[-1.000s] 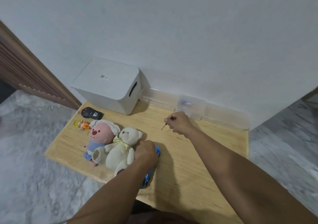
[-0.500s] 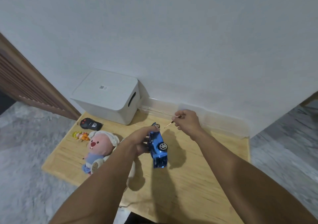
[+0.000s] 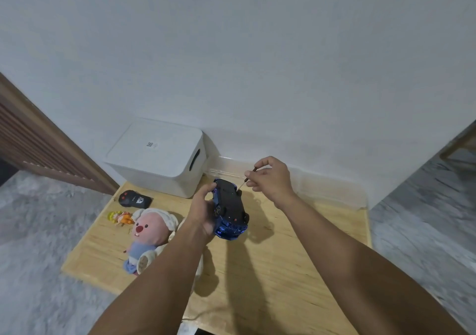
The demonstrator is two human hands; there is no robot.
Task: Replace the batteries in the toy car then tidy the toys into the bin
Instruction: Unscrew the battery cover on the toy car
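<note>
Both hands are working: my left hand (image 3: 203, 212) is gripping the blue toy car (image 3: 230, 209) belly-up above the wooden table (image 3: 296, 270), while my right hand (image 3: 270, 177) is pinching a small screwdriver (image 3: 246, 179), its tip pointing at the underside's far end. I'm holding the car's long axis from 11 to 5 o'clock. I judge the right hand nearer the screw. At 10 o'clock the white lidded bin (image 3: 157, 157) is waiting.

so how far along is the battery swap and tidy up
Early. Done: left hand holds the blue toy car flipped, underside up. In hand: right hand brings a small screwdriver to its base. Left: the battery swap itself, and pink plush, figurine and remote are outside the closed bin.
</note>
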